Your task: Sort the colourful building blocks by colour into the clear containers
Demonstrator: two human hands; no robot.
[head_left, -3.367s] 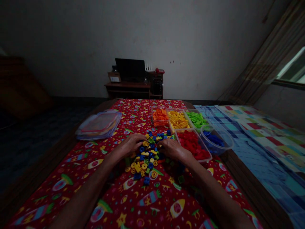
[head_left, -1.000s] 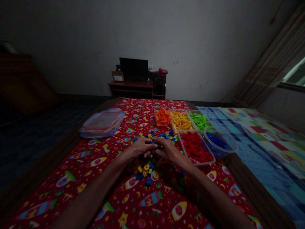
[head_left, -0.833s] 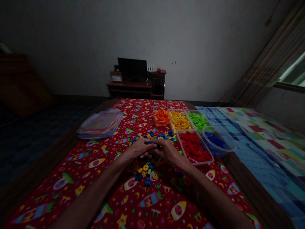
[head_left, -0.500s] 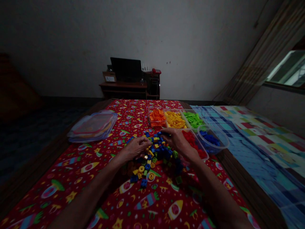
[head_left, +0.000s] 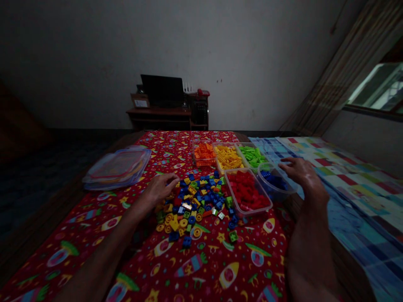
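Note:
A loose pile of small blue, yellow and green toy bricks (head_left: 197, 201) lies on the red rocket-print cloth (head_left: 201, 260). My left hand (head_left: 160, 188) rests at the pile's left edge, fingers curled over some bricks. My right hand (head_left: 299, 170) hovers over the far rim of the round clear bowl (head_left: 285, 191) of blue bricks, fingers spread downward. Beside the bowl stands a clear tub of red bricks (head_left: 247, 193).
Three clear tubs hold orange bricks (head_left: 203, 153), yellow bricks (head_left: 227, 156) and green bricks (head_left: 252, 154) behind the pile. A stack of clear lids (head_left: 116, 167) lies at the left. A checked mat (head_left: 346, 188) covers the right side. A desk with a monitor (head_left: 163, 105) stands by the wall.
My right hand has left the brick pile and swung right to the bowl of blue bricks. My left hand stays at the pile. The view has shifted right.

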